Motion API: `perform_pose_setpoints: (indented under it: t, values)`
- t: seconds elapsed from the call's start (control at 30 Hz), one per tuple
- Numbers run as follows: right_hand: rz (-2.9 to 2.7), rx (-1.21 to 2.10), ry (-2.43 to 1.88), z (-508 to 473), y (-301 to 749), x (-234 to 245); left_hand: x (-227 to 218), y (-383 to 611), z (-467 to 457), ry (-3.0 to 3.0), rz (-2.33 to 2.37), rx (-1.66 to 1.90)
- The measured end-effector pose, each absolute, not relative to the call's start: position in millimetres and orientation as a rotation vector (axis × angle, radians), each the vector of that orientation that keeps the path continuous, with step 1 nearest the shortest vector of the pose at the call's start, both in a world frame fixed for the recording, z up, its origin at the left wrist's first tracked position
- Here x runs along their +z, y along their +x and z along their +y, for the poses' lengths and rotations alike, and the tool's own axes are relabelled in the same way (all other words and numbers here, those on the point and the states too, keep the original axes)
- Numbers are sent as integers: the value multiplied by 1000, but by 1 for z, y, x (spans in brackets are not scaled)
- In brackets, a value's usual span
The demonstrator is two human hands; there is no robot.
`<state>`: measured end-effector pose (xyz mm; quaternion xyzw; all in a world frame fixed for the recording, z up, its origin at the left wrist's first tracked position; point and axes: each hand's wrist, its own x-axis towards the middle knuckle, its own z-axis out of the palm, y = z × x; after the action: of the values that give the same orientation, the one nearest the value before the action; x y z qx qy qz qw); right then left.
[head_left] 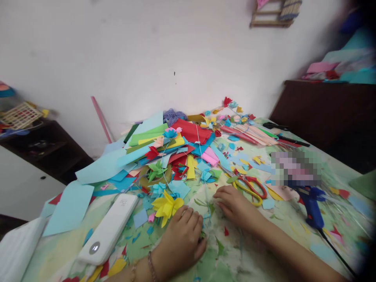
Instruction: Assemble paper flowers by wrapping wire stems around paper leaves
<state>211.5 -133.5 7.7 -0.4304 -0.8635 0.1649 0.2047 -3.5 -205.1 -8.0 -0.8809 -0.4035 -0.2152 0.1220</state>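
My left hand point(184, 237) is low at the centre, its fingers curled over toward the thumb. A bit of green shows beside the thumb, too small to name. Just left of the knuckles lies a yellow paper flower point(167, 206). My right hand point(236, 207) rests on the table, fingers loosely extended to the left and nothing visible in them. A thin pale string point(207, 196) runs down between the two hands. Beyond the right wrist are scissors with yellow handles point(256, 201) and others with red handles point(262, 188).
Coloured paper sheets point(192, 131) and paper flowers are piled at the back against the wall. A white power bank point(110, 229) lies at left. On the right is a blue glue gun point(313, 209) with a cord, partly behind a pixelated patch. Paper scraps litter the tablecloth.
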Motion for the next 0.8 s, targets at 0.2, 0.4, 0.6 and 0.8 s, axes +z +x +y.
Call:
perform_pose_setpoints:
  t: [0.2,0.4,0.6,0.8]
  values:
    - [-2218,787,-1476,-97,180,13,-13,0,-204,-2456,-1216,-822]
    - [-2028,930,-1614,-73,159,4,-30,-5,-197,-2408,-1187,-725]
    - [-1916,1024,-1545,-75,155,-11,-34,-5,-190,-2331,-1111,-833]
    - [-1766,1215,-1428,-77,154,-8,-22,-4,-193,-2309,-976,-1054]
